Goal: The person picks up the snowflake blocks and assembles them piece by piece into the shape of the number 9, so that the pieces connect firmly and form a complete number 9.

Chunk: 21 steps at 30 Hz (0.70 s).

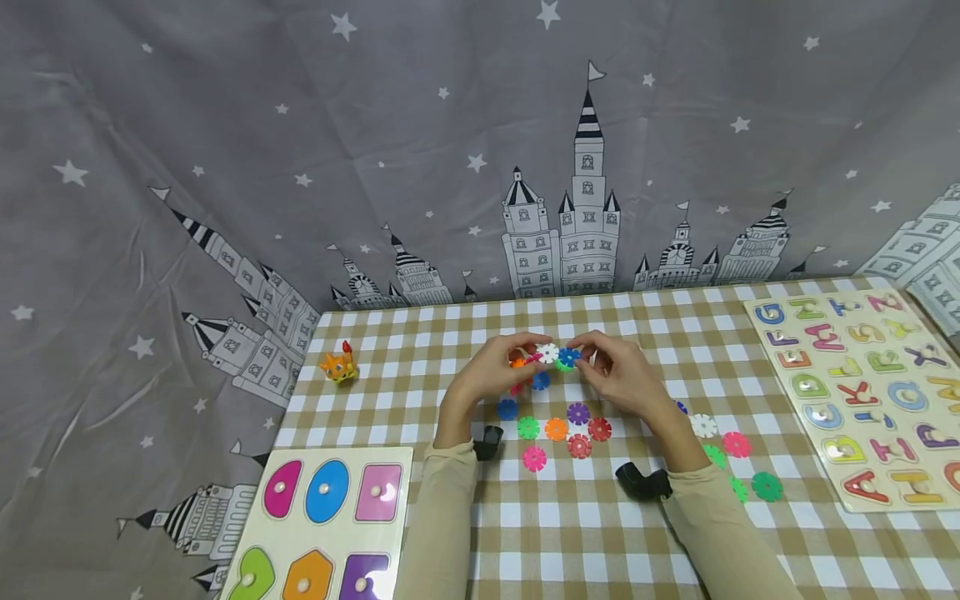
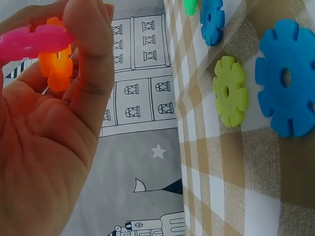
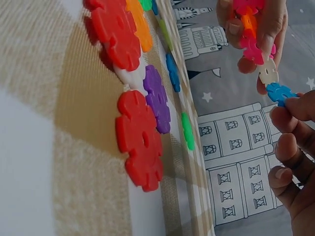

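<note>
My left hand [image 1: 487, 371] grips a short chain of notched plastic discs above the checked cloth. In the right wrist view the chain runs from a pink disc [image 3: 253, 49] and an orange disc [image 3: 249, 24] to a white disc [image 3: 268, 73] at its end. With thumb and fingertips, my right hand [image 1: 626, 379] pinches a blue disc [image 3: 280, 92] against the white one; whether their slots are engaged I cannot tell. Below the hands lie loose discs, among them a purple disc [image 1: 578, 413], a red disc [image 1: 600, 429] and an orange loose disc [image 1: 556, 429].
Farther right are more discs, including a dark green one [image 1: 767, 486], beside an alphabet puzzle board [image 1: 840, 492]. A shape puzzle board [image 1: 401, 475] lies front left. Behind it stands a small orange toy figure [image 1: 340, 365]. A grey castle-print curtain [image 1: 420, 167] hangs at the back.
</note>
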{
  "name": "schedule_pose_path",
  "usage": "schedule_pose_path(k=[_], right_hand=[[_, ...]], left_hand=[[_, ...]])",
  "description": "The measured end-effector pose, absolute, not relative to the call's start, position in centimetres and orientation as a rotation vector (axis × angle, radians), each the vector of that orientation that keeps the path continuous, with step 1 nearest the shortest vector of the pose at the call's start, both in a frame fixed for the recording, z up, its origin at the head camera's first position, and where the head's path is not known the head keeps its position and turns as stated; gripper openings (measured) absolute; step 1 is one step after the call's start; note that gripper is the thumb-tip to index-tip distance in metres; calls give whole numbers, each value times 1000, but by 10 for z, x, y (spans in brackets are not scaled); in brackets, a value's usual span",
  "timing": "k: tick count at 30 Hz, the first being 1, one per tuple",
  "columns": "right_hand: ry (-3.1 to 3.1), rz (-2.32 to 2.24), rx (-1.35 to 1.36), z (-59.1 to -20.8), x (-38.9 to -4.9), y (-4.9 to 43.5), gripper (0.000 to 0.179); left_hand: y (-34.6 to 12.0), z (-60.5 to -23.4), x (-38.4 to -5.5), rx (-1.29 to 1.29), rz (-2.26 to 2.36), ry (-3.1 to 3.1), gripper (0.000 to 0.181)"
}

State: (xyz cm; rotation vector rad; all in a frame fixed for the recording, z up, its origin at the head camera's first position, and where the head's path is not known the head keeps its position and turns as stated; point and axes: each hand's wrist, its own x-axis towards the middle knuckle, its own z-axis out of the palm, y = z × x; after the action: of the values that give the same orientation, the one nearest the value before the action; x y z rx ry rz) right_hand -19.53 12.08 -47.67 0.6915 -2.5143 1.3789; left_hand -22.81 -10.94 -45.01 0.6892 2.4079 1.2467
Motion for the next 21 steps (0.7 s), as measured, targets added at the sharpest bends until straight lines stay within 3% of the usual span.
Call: schedule_pose_path(k=[21], right_hand=[[-2419, 1335, 709, -475, -194, 120, 28]], left_hand=[[-106, -451, -225, 653, 1291, 2374, 38]])
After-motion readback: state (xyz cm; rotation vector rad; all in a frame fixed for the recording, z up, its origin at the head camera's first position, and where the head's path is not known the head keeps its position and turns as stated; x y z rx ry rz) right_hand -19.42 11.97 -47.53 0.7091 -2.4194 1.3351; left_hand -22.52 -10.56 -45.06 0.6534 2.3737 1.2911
